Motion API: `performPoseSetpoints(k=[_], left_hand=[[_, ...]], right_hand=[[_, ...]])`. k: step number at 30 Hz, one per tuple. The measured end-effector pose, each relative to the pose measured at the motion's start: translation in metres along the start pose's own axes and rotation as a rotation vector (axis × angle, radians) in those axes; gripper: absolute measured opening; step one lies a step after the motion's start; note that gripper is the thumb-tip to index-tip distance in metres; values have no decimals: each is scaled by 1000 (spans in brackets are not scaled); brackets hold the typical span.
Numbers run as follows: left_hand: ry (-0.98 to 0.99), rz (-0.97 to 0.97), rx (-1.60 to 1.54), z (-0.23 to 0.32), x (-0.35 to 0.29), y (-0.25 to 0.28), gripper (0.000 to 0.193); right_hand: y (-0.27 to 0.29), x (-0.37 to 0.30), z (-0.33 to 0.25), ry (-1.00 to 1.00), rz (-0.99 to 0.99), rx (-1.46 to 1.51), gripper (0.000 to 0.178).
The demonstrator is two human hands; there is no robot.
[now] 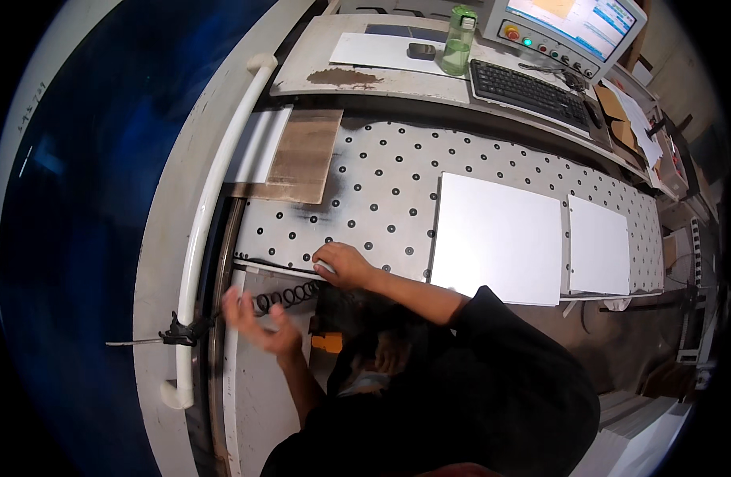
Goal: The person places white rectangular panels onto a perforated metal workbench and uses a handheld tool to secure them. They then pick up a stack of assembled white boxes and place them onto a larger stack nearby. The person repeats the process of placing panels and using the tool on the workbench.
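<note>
Right hand point(343, 265) presses closed on the near edge of the dotted table point(381, 183); left hand point(258, 322), open and empty, could snag the coiled cable point(286, 297)

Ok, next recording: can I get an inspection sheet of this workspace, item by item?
Surface: pale perforated metal table dotted with black holes, darkened near its left end.
Job's things: small white flat piece at the table's front edge, under the right hand.
Clutter: two white square panels lying flat; brown wooden board at the left end.
Grippers: right hand rests on the front edge; left hand open, blurred, holding nothing.
Cables: black coiled cord beside the left hand.
Surroundings: white tubular handrail; black keyboard, control screen, green-capped clear bottle on the back shelf.
</note>
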State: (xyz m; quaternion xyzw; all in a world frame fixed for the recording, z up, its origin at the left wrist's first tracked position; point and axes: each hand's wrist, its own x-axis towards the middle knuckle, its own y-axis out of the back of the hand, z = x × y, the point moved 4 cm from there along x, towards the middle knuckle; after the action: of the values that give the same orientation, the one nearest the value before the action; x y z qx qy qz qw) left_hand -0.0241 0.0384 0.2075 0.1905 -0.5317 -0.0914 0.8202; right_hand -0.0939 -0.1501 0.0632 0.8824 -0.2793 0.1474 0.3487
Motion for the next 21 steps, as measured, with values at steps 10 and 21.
performPoseSetpoints(k=[10,21], left_hand=[[337,300,479,-30,48,74,72],[307,156,-131,-54,51,39,48]], right_hand=[[14,1,2,-152,28,201,17],[305,2,-176,398,344,964,28]])
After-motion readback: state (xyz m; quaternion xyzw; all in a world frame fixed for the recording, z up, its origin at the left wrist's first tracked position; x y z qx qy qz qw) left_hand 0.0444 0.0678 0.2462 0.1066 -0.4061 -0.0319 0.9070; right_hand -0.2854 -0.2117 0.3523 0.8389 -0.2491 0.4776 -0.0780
